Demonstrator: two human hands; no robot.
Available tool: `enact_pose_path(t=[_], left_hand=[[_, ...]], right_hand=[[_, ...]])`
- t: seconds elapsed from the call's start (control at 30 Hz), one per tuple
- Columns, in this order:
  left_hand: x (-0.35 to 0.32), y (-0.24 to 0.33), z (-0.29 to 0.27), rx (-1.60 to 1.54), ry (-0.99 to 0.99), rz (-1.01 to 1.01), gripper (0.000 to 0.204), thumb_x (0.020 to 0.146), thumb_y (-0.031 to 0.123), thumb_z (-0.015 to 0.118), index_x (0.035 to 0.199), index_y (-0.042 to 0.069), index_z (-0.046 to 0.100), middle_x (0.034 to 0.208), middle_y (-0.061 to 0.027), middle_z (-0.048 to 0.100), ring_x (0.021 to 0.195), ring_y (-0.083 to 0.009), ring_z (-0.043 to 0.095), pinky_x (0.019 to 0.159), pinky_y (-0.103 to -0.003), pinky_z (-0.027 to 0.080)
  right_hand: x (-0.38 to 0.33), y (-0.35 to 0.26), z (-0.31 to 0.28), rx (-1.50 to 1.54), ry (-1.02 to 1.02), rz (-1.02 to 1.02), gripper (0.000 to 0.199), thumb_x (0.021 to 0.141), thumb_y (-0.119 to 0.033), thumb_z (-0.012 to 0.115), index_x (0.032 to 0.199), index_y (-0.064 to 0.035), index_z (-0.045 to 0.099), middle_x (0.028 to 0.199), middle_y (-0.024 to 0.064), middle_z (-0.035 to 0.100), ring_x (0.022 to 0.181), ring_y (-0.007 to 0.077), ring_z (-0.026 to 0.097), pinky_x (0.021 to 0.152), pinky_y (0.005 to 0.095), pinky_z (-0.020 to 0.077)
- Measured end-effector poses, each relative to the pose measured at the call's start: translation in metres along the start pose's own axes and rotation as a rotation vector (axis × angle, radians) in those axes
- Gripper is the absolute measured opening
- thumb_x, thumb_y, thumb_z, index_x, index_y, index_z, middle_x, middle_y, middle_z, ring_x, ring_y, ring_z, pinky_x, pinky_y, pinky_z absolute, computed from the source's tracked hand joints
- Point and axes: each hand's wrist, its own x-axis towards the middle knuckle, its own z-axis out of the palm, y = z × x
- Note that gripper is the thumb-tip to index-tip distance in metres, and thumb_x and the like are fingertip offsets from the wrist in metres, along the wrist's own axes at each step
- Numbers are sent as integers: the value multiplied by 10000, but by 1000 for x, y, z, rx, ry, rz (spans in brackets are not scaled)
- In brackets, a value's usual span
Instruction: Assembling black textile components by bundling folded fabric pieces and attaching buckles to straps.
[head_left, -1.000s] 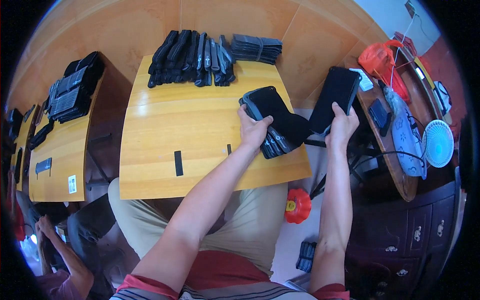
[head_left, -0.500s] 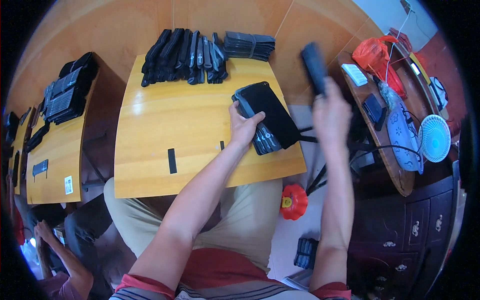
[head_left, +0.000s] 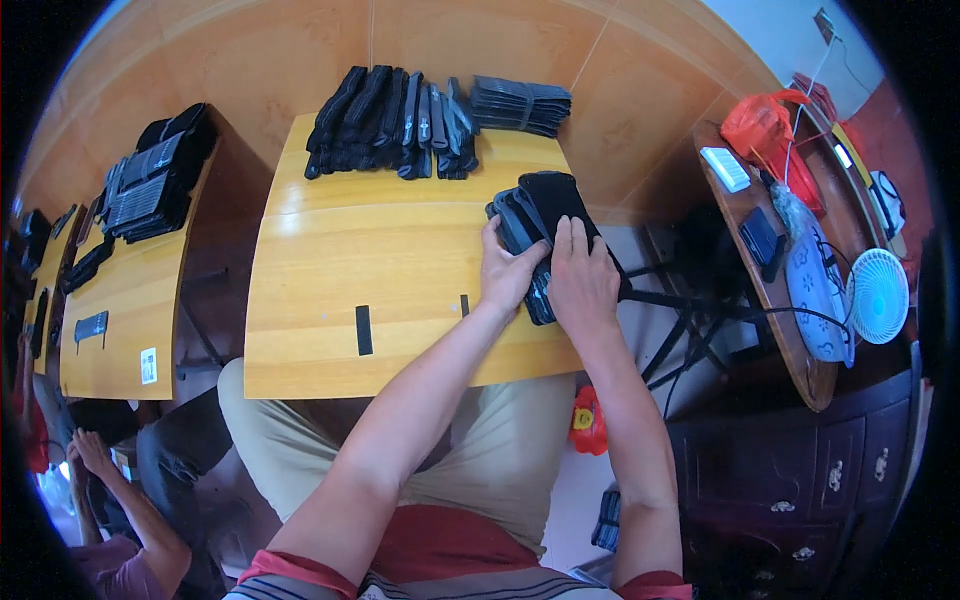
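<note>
A stack of dark folded sock-like fabric pieces (head_left: 549, 192), black on top with grey edges showing, lies at the right side of the yellow table (head_left: 300, 270). My left hand (head_left: 510, 268) grips the stack's left edge, its thumb over the top and its other fingers partly hidden. On the black top piece rests my right hand (head_left: 583, 275), fingers stretched out flat, thumb out of sight. Farther back are a row of similar dark bundles (head_left: 385, 120) and a banded grey pile (head_left: 520, 105).
Two dark strips (head_left: 364, 330) mark the tabletop. A wooden side table (head_left: 765, 290) at right holds a red plastic bag (head_left: 755, 130), a blue patterned basket (head_left: 815, 290) and a small fan (head_left: 879, 295). Leftward, another person's hands (head_left: 92, 452) show beside a second table (head_left: 120, 340) with dark stacks.
My right hand has come in from the right with a dark piece and now rests on the stack. My left hand stays on the stack. The whole view has shifted slightly.
</note>
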Motion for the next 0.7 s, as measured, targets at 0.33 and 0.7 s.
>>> enact_pose_path(t=[0.33,0.7], left_hand=[[3,-6,-2,-74,-42,25,834,829,12,705,1478,51,182,1191,-188,619,1005,-224,650,860,-325,549],[-6,9,-2,-10,-86,-8,826,869,70,718,1495,44,180,1268,-204,576,1111,-242,610,926,-341,526]], right_hand=[[1,-5,-6,-26,14,-49,438,904,-150,563,1307,21,572,1301,159,600,969,356,628,837,430,550],[17,60,13,749,107,98,501,907,-355,657,1261,-2,625,1199,273,619,1118,411,603,1018,419,446]])
